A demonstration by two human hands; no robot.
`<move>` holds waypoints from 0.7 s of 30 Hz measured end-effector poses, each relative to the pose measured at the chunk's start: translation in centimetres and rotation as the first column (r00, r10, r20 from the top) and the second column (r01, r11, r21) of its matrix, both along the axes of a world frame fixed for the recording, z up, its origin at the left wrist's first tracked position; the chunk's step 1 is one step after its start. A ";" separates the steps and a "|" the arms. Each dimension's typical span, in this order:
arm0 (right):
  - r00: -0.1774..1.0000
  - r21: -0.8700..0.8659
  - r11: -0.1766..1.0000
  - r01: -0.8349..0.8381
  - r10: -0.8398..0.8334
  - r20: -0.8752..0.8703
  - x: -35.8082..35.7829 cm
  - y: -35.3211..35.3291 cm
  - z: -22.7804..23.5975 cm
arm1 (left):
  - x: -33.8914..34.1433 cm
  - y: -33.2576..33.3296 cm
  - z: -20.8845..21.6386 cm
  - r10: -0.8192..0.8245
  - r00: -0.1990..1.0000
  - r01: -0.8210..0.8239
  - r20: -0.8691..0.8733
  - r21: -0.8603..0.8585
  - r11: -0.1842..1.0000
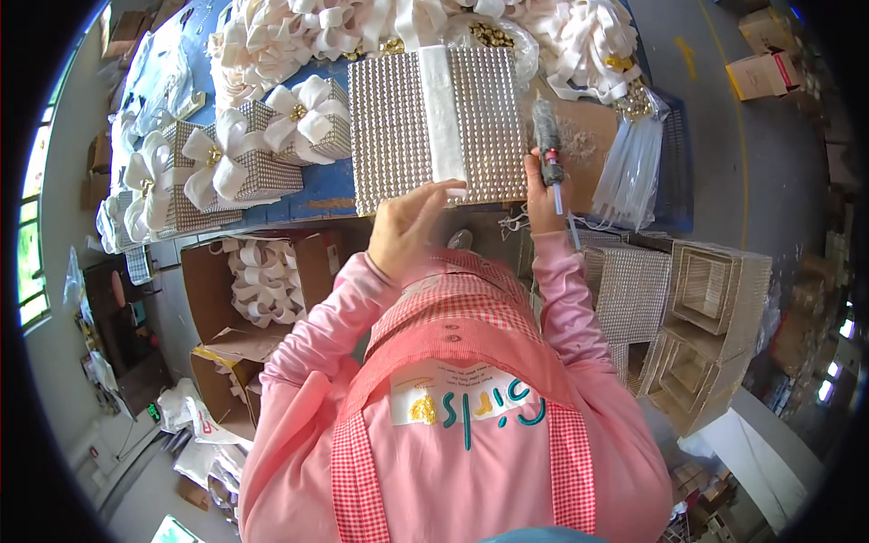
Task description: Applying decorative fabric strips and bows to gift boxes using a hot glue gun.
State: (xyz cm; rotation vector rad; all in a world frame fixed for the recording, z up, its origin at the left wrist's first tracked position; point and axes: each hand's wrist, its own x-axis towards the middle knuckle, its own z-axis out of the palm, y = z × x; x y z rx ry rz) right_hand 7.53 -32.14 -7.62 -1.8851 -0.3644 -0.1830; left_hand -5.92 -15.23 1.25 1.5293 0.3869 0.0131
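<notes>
In front of me a large square box [389,127] covered in rows of pearl-like beads lies on the table. A white ribbon [442,118] runs down its middle from the far edge to the near edge. At the near edge my left hand [403,226] has its fingertips on the ribbon's end, seemingly pinching it; the fingers are slightly blurred. To the right of the box, my right hand [546,204] is closed round a glue gun [548,136] with a dark wrapped body, a glue stick protruding toward me.
Smaller beaded boxes with white bows [217,156] stand at the left. White ribbon loops [262,45] heap along the back. Clear glue sticks [627,172] lie in a bag at right. Below are a carton of ribbon loops [204,290] and stacked beaded boxes [634,285].
</notes>
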 end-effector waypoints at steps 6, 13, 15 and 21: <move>0.999 -0.047 0.998 0.038 -0.039 -0.031 -0.6 0.5 0.1 | -1.3 -2.1 -2.9 -0.004 0.955 -0.221 0.295 0.724 0.654; 0.995 -0.060 0.995 0.077 -0.073 0.065 -0.3 0.7 -1.3 | -3.0 -3.2 -5.4 0.138 0.964 -0.236 0.229 0.488 0.840; 0.994 -0.080 0.993 0.090 -0.085 0.064 -0.3 0.8 -1.3 | -2.9 -3.4 -5.7 0.152 0.967 -0.228 0.206 0.422 0.877; 0.992 -0.078 0.992 0.104 -0.098 0.077 -0.3 0.9 -0.9 | -3.1 -3.4 -8.6 0.193 0.978 -0.204 0.076 0.199 0.958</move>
